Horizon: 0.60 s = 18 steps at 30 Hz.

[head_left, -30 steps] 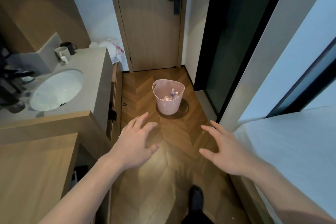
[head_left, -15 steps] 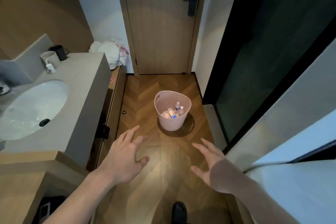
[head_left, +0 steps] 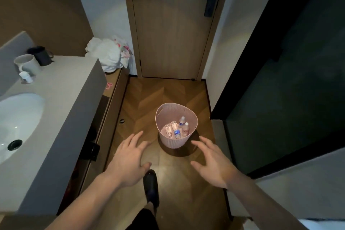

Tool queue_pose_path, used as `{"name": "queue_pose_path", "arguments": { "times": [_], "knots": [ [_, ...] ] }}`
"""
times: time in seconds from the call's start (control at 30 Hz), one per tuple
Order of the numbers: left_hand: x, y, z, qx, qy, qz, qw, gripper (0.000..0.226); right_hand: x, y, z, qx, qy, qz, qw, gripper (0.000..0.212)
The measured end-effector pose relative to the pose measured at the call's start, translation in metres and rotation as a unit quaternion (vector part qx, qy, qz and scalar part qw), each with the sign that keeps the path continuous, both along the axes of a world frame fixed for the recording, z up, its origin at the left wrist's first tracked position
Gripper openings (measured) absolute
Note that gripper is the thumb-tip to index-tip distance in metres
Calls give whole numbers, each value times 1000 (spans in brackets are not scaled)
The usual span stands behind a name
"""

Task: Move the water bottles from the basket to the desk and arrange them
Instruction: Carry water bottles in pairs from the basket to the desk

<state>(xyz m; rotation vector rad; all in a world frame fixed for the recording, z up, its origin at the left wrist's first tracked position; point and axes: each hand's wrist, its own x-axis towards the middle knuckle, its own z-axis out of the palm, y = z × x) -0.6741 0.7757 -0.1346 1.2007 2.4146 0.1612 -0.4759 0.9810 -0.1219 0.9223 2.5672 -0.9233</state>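
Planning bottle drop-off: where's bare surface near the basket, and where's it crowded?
Bare: counter between sink and its front edge; floor between basket and door. Crowded: counter's back corner, mugs; ledge with bag.

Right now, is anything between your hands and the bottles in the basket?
Nothing visible. The left hand and right hand hover open over bare floor short of the pink basket; its top is open, the water bottles uncovered.

Dim indoor view with a warm pool of light on the wooden floor (head_left: 168, 99); the glass panel (head_left: 289, 80) is dark; wide-angle bending at edges, slight softness.
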Motion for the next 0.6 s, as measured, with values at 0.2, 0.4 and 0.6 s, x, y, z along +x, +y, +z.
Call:
{"name": "queue_pose_path", "arguments": {
  "times": [0.2,0.4,0.6],
  "knots": [
    [-87,98,-24,-18,-32,-19,999,71,-77,76,-22,2,-25,-34,999,70],
    [-166,196,-51,-43,-56,-72,995,76,-142,149,-44,-25,-40,-98,994,65],
    [-198,292,-91,-80,-112,-96,986,81,-191,210,-72,-52,-54,-129,989,63]
  ]
}}
